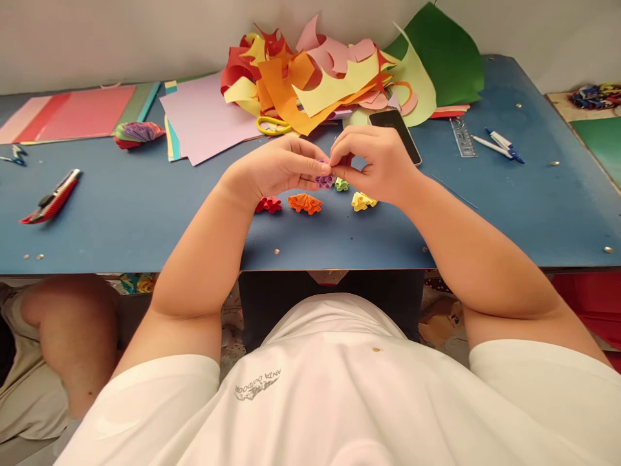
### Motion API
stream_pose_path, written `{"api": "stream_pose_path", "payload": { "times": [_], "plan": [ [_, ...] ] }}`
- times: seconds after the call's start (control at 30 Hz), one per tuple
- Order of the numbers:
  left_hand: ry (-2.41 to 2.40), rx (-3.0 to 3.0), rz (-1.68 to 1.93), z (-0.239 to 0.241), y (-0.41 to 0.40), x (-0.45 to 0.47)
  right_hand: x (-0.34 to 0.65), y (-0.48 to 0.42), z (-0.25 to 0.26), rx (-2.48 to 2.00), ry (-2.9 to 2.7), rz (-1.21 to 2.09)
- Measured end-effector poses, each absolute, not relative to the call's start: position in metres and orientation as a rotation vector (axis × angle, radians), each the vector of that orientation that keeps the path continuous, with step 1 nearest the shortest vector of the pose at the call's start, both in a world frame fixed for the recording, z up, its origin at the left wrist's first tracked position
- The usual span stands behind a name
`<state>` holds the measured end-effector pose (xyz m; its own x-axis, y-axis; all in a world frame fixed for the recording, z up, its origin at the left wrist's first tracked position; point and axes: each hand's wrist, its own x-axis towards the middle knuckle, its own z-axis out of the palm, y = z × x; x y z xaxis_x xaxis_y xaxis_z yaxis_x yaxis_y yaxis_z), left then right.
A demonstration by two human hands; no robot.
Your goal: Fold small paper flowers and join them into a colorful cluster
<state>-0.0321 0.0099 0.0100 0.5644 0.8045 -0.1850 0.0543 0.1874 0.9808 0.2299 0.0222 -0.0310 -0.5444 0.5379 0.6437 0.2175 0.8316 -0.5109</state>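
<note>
Between the thumb and fingers of my left hand (284,167) is a small purple ruffled paper piece (325,182). My right hand (376,158) is closed in a pinch at the piece's upper right edge, its fingertips meeting my left thumb. Just below lie similar ruffled paper pieces: a red one (268,204) partly behind my left wrist, an orange one (305,204), a yellow one (363,201) under my right hand, and a light green one (341,184) close to the purple one.
Paper scraps (334,84) are heaped at the back with yellow-handled scissors (272,126). A phone (395,133) lies behind my right hand. To the left are a red utility knife (52,197) and paper sheets (211,120); rightward, a clear ruler (463,137) and pens (499,144). Someone's leg (72,336) shows lower left.
</note>
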Motion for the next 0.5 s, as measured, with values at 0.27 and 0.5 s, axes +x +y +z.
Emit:
{"api": "stream_pose_path", "payload": {
  "times": [0.27, 0.5],
  "plan": [
    [0.863, 1.296, 0.635, 0.015, 0.008, -0.03, 0.227, 0.019, -0.033, -0.621, -2.088, 0.453],
    [0.896, 1.298, 0.627, 0.014, 0.013, -0.034, 0.235, 0.024, -0.023, -0.55, -2.136, 0.564]
  ]
}}
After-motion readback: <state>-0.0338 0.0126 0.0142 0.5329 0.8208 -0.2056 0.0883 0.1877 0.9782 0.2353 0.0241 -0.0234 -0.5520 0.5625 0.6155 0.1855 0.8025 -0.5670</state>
